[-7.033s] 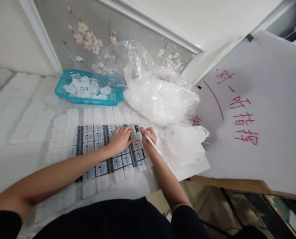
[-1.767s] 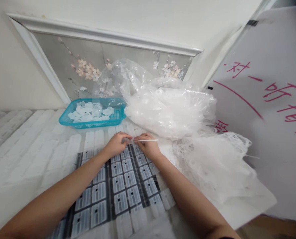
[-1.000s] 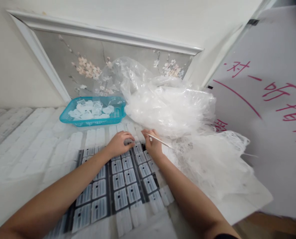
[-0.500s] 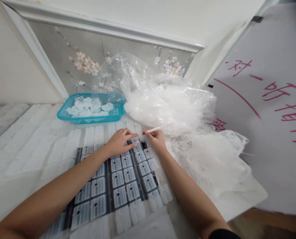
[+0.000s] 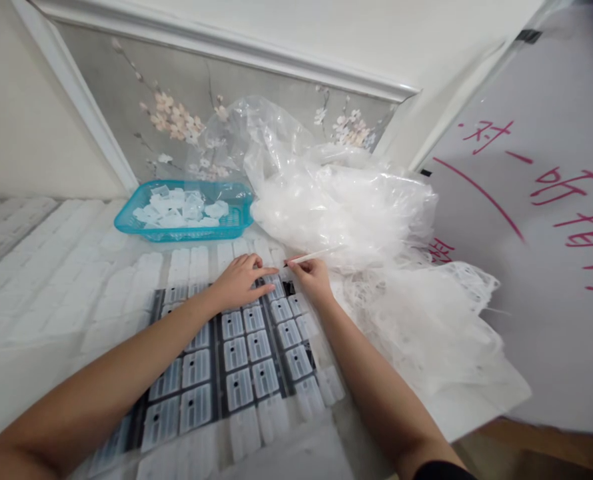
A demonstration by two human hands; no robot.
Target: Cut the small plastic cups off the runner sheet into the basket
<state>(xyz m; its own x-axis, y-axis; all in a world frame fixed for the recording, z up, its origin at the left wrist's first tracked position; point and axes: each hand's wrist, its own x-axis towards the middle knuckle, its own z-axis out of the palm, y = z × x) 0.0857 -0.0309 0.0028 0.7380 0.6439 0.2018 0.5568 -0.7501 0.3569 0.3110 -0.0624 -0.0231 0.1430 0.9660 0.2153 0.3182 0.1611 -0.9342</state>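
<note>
Pinching thin stick (image 5: 310, 256) — right hand (image 5: 312, 280)

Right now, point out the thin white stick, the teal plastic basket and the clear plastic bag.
thin white stick (image 5: 312, 256), head view, middle of its shaft, held in the right hand.
teal plastic basket (image 5: 176, 233), head view, near rim.
clear plastic bag (image 5: 341, 207), head view, crumpled middle.

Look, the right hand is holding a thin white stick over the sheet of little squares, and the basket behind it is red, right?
Not quite. The right hand does hold the thin white stick at the far edge of the sheet of little squares, but the head view shows the basket is blue-green, not red.
</note>
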